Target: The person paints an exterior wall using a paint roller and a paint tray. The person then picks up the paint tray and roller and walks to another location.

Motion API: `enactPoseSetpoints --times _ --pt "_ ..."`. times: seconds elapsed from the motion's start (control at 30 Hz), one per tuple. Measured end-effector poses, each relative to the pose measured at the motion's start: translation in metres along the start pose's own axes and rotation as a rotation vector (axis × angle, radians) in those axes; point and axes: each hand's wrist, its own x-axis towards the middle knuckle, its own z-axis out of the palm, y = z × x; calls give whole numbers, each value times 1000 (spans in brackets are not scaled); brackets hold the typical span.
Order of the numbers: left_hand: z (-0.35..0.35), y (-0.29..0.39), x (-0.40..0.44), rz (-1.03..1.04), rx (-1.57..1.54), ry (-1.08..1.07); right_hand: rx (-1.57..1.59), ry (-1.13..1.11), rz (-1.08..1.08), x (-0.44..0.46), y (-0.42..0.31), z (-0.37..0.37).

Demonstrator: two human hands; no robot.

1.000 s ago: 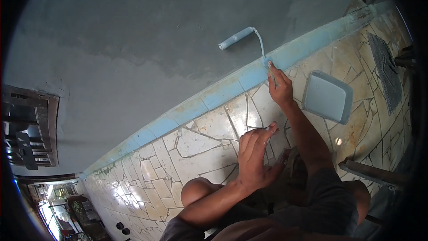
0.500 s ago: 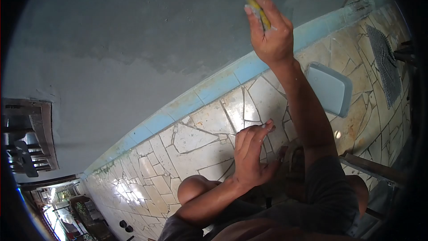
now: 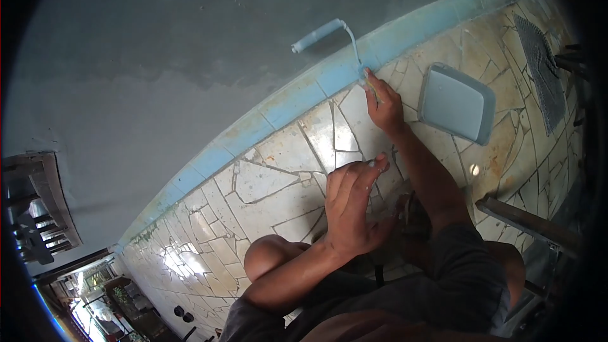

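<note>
My right hand [image 3: 386, 109] is closed around the handle of a paint roller [image 3: 318, 35], which has a thin bent frame and a pale, paint-covered sleeve. The roller sleeve is at the lower part of the grey wall [image 3: 209, 44], just above the blue tile skirting [image 3: 278, 123]; whether it touches the wall I cannot tell. Over my knees, my left hand [image 3: 353, 206] holds nothing, its fingers loosely bent and the thumb apart. Pale specks that look like paint mark its fingertips. To the right of my right hand, a tray [image 3: 487, 117] with light grey paint rests on the floor.
Irregular stone tiles cover the floor [image 3: 272, 180]. A dark textured mat [image 3: 541, 76] lies at the far right. Closer to me on the right is a wooden bar [image 3: 525, 218] of some furniture. A window frame [image 3: 60, 196] is set in the wall at left.
My right hand has come down from high on the wall toward the skirting, still gripping the roller, whose sleeve is now in view. My left hand has barely moved.
</note>
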Motion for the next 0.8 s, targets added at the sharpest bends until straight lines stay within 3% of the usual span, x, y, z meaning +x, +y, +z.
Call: enactPoseSetpoints --times 0.3,0.5,0.57,0.8 --pt "3 5 -4 4 4 -12 -123 -290 320 -64 18 4" --pt "4 4 -5 15 13 -1 -173 -283 270 -53 26 16" --pt "3 5 -6 4 13 -5 -123 -140 138 -45 26 19" --pt "7 4 -6 -8 10 -24 -4 -27 48 5 -8 20"
